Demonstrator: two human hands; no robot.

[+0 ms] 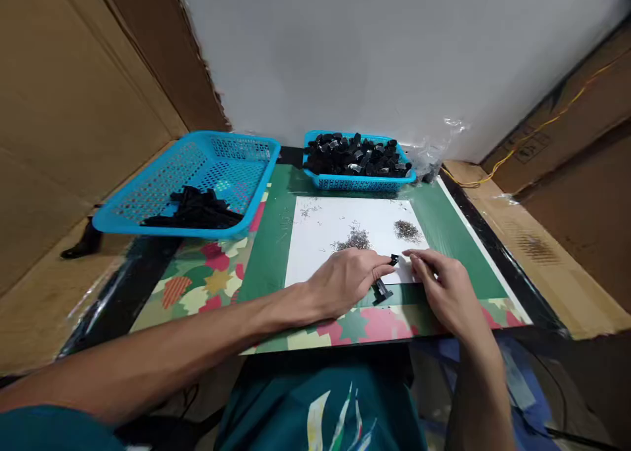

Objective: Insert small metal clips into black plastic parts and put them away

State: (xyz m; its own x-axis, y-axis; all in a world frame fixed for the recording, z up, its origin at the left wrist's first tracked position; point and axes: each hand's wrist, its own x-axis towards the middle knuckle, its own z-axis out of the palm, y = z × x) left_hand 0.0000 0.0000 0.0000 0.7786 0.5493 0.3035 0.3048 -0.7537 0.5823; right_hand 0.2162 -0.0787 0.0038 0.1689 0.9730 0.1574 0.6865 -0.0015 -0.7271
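Observation:
My left hand (345,277) is closed, thumb and fingertips pinching a small black plastic part (394,260) over the front of a white sheet (310,260). Below those fingers a black T-shaped plastic end (382,294) sticks out; whether it joins the pinched part is hidden. Just right of the part, my right hand (444,283) has its thumb and forefinger pressed together. Whatever they pinch, if anything, is too small to name. Beyond both hands lie a pile of tiny metal pieces (355,238) and a smaller, browner pile (407,231).
A blue basket (269,194) at the left holds long black parts (197,209). Another blue basket (362,184) at the back is heaped with small black parts (355,154). Crumpled clear plastic (434,150) lies beside it. Cardboard walls (566,142) flank the green table surface (269,254).

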